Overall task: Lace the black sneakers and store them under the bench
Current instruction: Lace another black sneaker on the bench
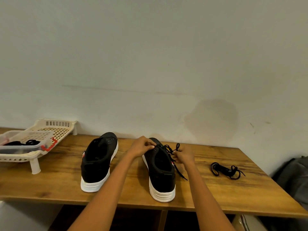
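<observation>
- Wooden bench (208, 195): the landmark; long top against a pale wall, everything else placed from it.
- Cream plastic rack (55, 130), one, on short legs at the bench's far left end; a clear tub (21, 145) with a red latch sits on it, dark cords inside.
- Black sneakers, two, white soles, both on the bench top, heels toward the bench's front edge, toes toward the wall.
- Left sneaker (98, 162): left of bench centre, no lace seen in its eyelets, no hand on it.
- Right sneaker (160, 170): about bench centre, partly laced near the toe.
- Both forearms reach up from the bench's front edge, bare, converging on the right sneaker.
- Left hand (141, 146): over the shoe's toe end, fingers curled, tips pinching at the lace by the upper eyelets.
- Right hand (184, 155): just right of the same shoe, fingers curled tight, pinching the black lace (173, 150); one loop stands above the hand, a free end trails down onto the bench beside the shoe.
- Spare black lace (227, 170), one, bundled loosely, lying on the bench toward its right end, well apart from both shoes.
- Grey bag (295, 177), beyond the bench's right end.
</observation>
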The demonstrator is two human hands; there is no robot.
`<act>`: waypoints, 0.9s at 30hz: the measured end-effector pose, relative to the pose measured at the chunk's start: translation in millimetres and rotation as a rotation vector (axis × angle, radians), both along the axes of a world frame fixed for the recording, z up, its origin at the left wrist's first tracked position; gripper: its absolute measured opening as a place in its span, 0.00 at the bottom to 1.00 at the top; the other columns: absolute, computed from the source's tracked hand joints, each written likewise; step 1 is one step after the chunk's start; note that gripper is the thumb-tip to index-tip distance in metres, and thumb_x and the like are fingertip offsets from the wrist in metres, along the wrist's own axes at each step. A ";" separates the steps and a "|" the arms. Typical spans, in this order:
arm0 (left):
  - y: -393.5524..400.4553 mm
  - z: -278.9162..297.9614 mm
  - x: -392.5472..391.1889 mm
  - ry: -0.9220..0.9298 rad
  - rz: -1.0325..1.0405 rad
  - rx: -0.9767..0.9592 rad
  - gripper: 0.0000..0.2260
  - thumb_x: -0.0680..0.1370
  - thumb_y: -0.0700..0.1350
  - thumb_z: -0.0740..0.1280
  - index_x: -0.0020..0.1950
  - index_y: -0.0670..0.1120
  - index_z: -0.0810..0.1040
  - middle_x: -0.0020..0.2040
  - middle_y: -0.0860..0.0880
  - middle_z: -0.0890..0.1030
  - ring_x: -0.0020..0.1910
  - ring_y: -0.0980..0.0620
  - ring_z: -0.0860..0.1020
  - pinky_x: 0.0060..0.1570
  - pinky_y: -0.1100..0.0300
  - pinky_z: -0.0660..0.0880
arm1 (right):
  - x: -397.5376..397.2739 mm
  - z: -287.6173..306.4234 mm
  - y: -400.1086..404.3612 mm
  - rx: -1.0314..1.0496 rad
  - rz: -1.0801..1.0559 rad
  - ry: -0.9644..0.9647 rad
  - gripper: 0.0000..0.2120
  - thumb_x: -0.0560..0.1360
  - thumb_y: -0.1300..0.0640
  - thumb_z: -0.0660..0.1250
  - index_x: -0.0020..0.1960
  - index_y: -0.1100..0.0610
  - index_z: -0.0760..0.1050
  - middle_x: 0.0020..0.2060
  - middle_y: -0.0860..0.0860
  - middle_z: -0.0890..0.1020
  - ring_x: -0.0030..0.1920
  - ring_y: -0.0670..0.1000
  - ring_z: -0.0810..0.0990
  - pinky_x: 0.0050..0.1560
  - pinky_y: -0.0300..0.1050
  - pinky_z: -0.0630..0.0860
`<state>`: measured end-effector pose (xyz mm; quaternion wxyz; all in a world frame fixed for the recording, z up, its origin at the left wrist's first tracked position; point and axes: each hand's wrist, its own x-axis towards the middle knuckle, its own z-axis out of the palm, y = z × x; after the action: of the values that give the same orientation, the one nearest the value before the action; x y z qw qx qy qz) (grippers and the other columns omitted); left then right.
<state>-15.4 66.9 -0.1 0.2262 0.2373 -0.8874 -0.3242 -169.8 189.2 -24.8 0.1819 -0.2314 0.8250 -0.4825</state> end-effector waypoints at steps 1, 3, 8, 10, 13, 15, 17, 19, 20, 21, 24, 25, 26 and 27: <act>-0.5 1.0 0.6 0.002 0.004 -0.023 0.08 0.77 0.43 0.67 0.54 0.44 0.83 0.50 0.48 0.80 0.50 0.52 0.76 0.53 0.59 0.73 | 0.9 0.9 2.6 0.146 0.046 0.093 0.12 0.78 0.56 0.64 0.47 0.65 0.79 0.29 0.51 0.75 0.30 0.47 0.73 0.37 0.47 0.75; -1.4 -0.5 -1.4 0.005 0.061 -0.050 0.07 0.77 0.45 0.68 0.52 0.45 0.82 0.48 0.50 0.78 0.48 0.54 0.75 0.50 0.60 0.73 | 5.7 9.9 6.2 0.385 0.061 0.360 0.16 0.78 0.48 0.62 0.41 0.60 0.76 0.31 0.51 0.74 0.34 0.50 0.74 0.34 0.44 0.70; 5.1 -7.5 -7.9 0.166 0.020 0.530 0.06 0.81 0.41 0.60 0.47 0.45 0.75 0.47 0.48 0.77 0.52 0.51 0.74 0.52 0.61 0.71 | 19.3 40.1 -2.8 0.000 0.114 0.550 0.14 0.78 0.52 0.62 0.60 0.57 0.75 0.58 0.56 0.74 0.61 0.55 0.71 0.58 0.47 0.69; 10.2 -8.7 -10.9 0.194 -0.014 0.666 0.07 0.82 0.40 0.58 0.46 0.46 0.74 0.46 0.49 0.77 0.49 0.53 0.74 0.49 0.65 0.69 | 28.5 47.2 -11.3 0.063 0.362 0.400 0.14 0.79 0.53 0.62 0.60 0.57 0.78 0.57 0.56 0.78 0.59 0.54 0.75 0.56 0.46 0.71; 13.9 -8.8 -13.9 0.232 -0.007 0.719 0.08 0.82 0.41 0.58 0.46 0.46 0.75 0.45 0.49 0.78 0.47 0.56 0.74 0.48 0.65 0.69 | 33.3 51.3 -9.8 0.179 0.498 0.295 0.13 0.79 0.55 0.63 0.60 0.57 0.78 0.56 0.55 0.81 0.57 0.53 0.77 0.57 0.46 0.74; 13.8 -11.4 -16.7 0.258 0.040 0.720 0.07 0.82 0.42 0.59 0.47 0.45 0.75 0.46 0.48 0.78 0.49 0.54 0.74 0.46 0.65 0.69 | 28.1 50.2 -7.1 0.156 0.490 0.304 0.13 0.77 0.55 0.65 0.60 0.57 0.79 0.56 0.54 0.81 0.57 0.52 0.77 0.56 0.43 0.73; 15.4 -13.3 -19.5 0.284 0.072 0.714 0.06 0.81 0.42 0.60 0.47 0.45 0.75 0.45 0.48 0.78 0.50 0.52 0.74 0.44 0.65 0.70 | 27.9 47.7 -6.5 0.158 0.461 0.363 0.11 0.76 0.54 0.67 0.56 0.57 0.81 0.54 0.53 0.82 0.54 0.50 0.79 0.51 0.41 0.73; 16.8 -14.8 -21.0 0.322 0.076 0.700 0.05 0.80 0.41 0.62 0.47 0.44 0.76 0.43 0.49 0.78 0.50 0.51 0.74 0.42 0.66 0.71 | 30.7 43.7 -8.8 0.159 0.397 0.471 0.10 0.75 0.53 0.68 0.53 0.56 0.82 0.50 0.53 0.83 0.49 0.49 0.79 0.46 0.39 0.72; 17.0 -13.8 -19.7 0.328 0.056 0.684 0.04 0.80 0.41 0.63 0.50 0.44 0.77 0.45 0.48 0.79 0.51 0.51 0.75 0.43 0.66 0.72 | 33.1 43.2 -10.4 0.146 0.358 0.539 0.09 0.75 0.53 0.68 0.51 0.56 0.82 0.48 0.52 0.83 0.48 0.48 0.79 0.43 0.38 0.70; 16.7 -12.5 -17.8 0.316 0.023 0.662 0.06 0.80 0.42 0.64 0.53 0.43 0.78 0.48 0.47 0.80 0.52 0.51 0.76 0.44 0.67 0.73 | 35.1 44.3 -12.5 0.119 0.322 0.595 0.09 0.75 0.52 0.68 0.50 0.56 0.82 0.46 0.51 0.82 0.47 0.48 0.78 0.41 0.38 0.69; 18.6 -8.6 -10.7 0.217 -0.070 0.595 0.11 0.78 0.45 0.66 0.58 0.42 0.78 0.52 0.46 0.81 0.53 0.52 0.78 0.49 0.67 0.74 | 37.1 53.7 -20.8 -0.012 0.253 0.635 0.10 0.75 0.49 0.67 0.48 0.53 0.83 0.46 0.50 0.81 0.51 0.50 0.77 0.44 0.44 0.73; 20.0 -8.4 -9.6 0.196 -0.063 0.570 0.11 0.77 0.45 0.67 0.57 0.42 0.79 0.51 0.46 0.82 0.53 0.52 0.79 0.49 0.66 0.75 | 39.0 56.1 -22.9 -0.007 0.259 0.651 0.10 0.75 0.48 0.67 0.48 0.52 0.83 0.48 0.50 0.81 0.52 0.50 0.77 0.47 0.46 0.75; 21.3 -8.1 -9.6 0.200 -0.040 0.555 0.10 0.76 0.46 0.68 0.55 0.43 0.79 0.50 0.45 0.82 0.52 0.51 0.79 0.50 0.64 0.76 | 41.6 56.4 -24.6 0.006 0.277 0.657 0.11 0.75 0.48 0.66 0.48 0.52 0.83 0.48 0.50 0.81 0.52 0.49 0.77 0.48 0.47 0.75; 21.8 -8.2 -10.1 0.215 -0.010 0.549 0.09 0.76 0.45 0.69 0.53 0.43 0.79 0.50 0.45 0.82 0.51 0.50 0.80 0.51 0.61 0.77 | 44.0 55.2 -26.0 0.003 0.296 0.632 0.11 0.75 0.48 0.66 0.49 0.53 0.82 0.48 0.50 0.82 0.51 0.49 0.77 0.48 0.46 0.75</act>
<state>-25.5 88.7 -8.4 0.2448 0.2496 -0.7386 -0.5764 -125.8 163.2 30.4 -0.0139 -0.4862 0.7988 -0.3540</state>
